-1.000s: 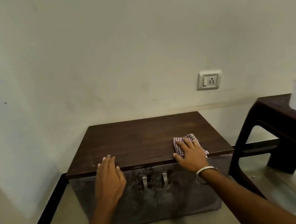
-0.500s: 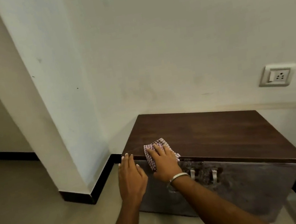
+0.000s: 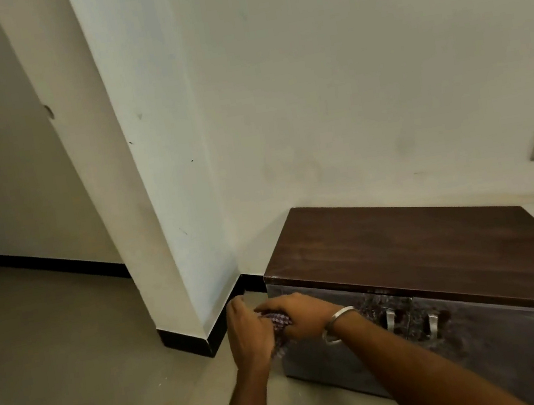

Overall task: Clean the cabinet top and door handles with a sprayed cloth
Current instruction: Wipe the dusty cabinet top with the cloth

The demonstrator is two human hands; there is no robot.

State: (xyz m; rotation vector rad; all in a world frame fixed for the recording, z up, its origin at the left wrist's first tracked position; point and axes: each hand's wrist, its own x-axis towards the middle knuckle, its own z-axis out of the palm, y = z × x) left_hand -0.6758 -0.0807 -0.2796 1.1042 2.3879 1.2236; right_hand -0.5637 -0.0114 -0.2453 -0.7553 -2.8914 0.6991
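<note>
While we looked down past the cabinet (image 3: 421, 248) top's left end, both hands met off its front-left corner: our left hand (image 3: 249, 335) and right hand (image 3: 298, 315) had fingers curled tight round the bunched checked cloth (image 3: 280, 321), below the top, left of the door handles (image 3: 389, 319).

A low cabinet (image 3: 366, 343) with a dark wooden top (image 3: 421, 248) stands on the pale tiled floor (image 3: 75, 369)

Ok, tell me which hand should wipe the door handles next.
Right. The right hand grips the cloth and lies nearer the door handles; the left hand sits farther out, beside the cabinet's corner.
</note>
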